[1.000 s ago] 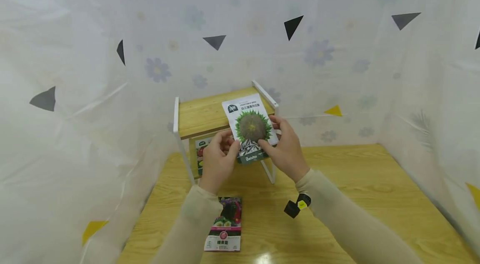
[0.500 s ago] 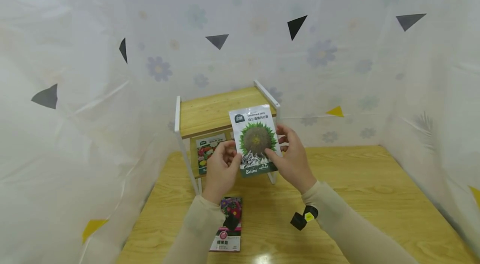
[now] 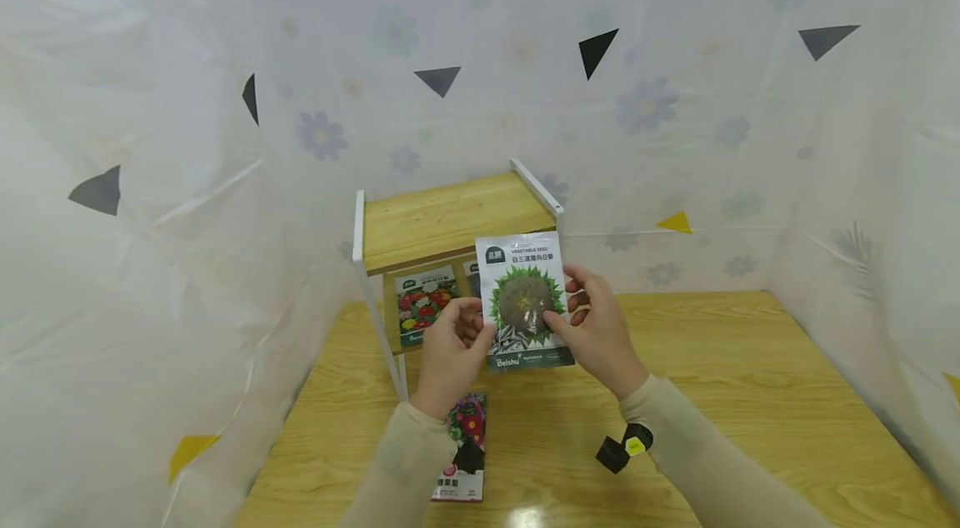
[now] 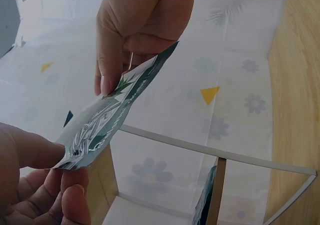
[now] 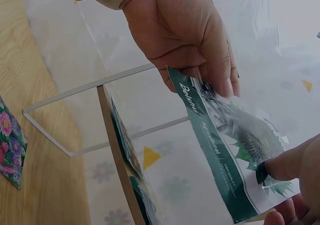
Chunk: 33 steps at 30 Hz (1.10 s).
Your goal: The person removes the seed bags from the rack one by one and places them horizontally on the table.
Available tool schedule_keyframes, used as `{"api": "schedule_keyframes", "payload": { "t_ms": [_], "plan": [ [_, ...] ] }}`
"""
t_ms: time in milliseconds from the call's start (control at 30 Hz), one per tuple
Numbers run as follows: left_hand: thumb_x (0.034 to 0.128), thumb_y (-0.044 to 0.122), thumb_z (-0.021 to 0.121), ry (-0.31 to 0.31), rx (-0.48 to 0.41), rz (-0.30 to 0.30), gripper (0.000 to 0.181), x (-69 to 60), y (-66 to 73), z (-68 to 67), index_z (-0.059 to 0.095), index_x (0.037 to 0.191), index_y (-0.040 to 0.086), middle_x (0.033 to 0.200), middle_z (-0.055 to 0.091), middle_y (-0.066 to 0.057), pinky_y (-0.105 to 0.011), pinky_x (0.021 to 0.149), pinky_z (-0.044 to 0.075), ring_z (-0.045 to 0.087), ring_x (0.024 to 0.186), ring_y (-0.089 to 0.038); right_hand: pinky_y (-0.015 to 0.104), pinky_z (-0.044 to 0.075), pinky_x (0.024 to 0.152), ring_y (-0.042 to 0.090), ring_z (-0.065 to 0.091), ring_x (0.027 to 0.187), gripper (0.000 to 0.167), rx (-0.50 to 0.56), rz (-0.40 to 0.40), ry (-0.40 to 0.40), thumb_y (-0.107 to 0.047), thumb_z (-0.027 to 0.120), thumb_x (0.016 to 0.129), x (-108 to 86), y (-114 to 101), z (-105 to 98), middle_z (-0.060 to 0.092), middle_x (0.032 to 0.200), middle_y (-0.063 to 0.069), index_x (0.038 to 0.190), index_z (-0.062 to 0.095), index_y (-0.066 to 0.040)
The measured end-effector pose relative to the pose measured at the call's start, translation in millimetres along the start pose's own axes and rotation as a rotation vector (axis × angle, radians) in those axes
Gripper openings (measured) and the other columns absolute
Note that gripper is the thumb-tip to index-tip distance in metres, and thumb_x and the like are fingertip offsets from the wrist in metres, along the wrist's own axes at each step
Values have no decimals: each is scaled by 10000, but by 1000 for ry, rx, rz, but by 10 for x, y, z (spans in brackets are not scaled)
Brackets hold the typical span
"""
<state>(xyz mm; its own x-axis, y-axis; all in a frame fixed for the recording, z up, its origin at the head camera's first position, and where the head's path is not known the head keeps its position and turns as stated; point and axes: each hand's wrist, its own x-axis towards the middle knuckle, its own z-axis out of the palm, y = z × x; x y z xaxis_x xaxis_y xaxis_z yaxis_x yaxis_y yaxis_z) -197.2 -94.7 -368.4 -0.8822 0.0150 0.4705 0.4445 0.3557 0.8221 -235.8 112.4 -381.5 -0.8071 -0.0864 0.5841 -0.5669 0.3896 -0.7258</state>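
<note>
White-and-green glossy rectangular seed packet [image 3: 522,286], held up in both hands

Front faces head camera, text right way up, slight tilt. "VEGETABLE SEED" at top, dark green badge upper left, sunflower head with green fringe mid, striped seeds below, dark green "Beishu" band at bottom. Slight bend, shiny glare. Left hand [image 3: 453,347] pinches lower left edge; right hand [image 3: 597,330] grips right side, thumb on front. Off the table [image 3: 697,370].

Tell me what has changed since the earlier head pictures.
The sunflower packet moved down and slightly right in the head view, with the left hand and right hand holding it, baring more of the shelved red-flower packet. Both hands kept their hold; the rack and tabletop packet stayed put.
</note>
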Motion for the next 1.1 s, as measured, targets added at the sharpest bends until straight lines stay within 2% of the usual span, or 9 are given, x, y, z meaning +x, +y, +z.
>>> {"api": "schedule_keyframes", "payload": {
  "t_ms": [100, 300, 533, 800, 1100],
  "plan": [
    [887, 118, 698, -15, 9, -14, 297, 1, -189, 42, 586, 1159, 73, 851, 587, -17, -256, 624, 507, 577, 714, -143, 256, 465, 629, 173, 490, 790, 657, -6, -3, -12, -50, 759, 819, -34, 45, -12, 490, 1016, 79, 1391, 436, -26],
    [881, 120, 705, -32, 30, -36, 289, -51, -235, 80, 585, 1140, 70, 829, 586, 0, -258, 619, 508, 573, 698, -128, 250, 461, 627, 175, 490, 783, 653, 4, 12, -31, -86, 761, 826, -121, 117, -35, 499, 1003, 80, 1392, 439, -42],
    [877, 145, 715, -38, 52, -63, 265, -124, -298, 119, 598, 1111, 104, 814, 581, 16, -258, 618, 502, 565, 691, -119, 260, 470, 633, 184, 521, 786, 612, 21, 77, -51, -128, 755, 840, -229, 183, -39, 508, 1074, 90, 1372, 463, -53],
    [872, 172, 725, -59, 96, -70, 265, -210, -391, 170, 597, 1094, 105, 809, 573, 34, -255, 597, 495, 556, 668, -94, 258, 469, 619, 191, 531, 777, 607, 40, 132, -74, -124, 760, 834, -333, 245, -35, 510, 1072, 100, 1358, 463, -54],
    [855, 162, 739, -89, 134, -87, 344, -322, -558, 249, 583, 1157, 109, 774, 566, 60, -253, 547, 470, 529, 609, -71, 255, 448, 543, 163, 523, 720, 724, 39, 169, -138, -56, 776, 803, -469, 394, -11, 519, 992, 92, 1410, 381, -54]
  ]
}}
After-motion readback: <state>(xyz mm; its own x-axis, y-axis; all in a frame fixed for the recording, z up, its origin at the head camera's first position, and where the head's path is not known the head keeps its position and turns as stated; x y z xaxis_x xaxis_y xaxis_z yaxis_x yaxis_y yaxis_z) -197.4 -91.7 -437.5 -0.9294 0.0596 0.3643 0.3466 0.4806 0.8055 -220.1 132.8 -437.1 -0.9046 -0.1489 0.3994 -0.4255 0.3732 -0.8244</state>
